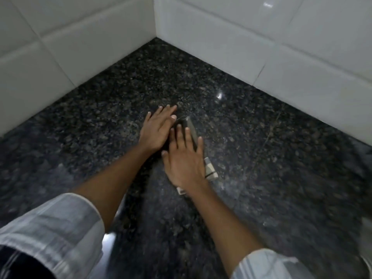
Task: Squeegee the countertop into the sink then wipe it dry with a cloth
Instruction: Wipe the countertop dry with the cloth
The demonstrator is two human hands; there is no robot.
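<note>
Head view: both hands press flat, fingers spread, on a folded cloth — left hand at its far end, right hand over the middle. Cloth long axis runs near-right to far-left across the countertop, toward the tiled corner.

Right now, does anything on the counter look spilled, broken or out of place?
Nothing stands out. Both hands, left hand and right hand, lie flat on a cloth on the dark granite countertop. No puddle or crack is visible, though the picture is blurred.
</note>
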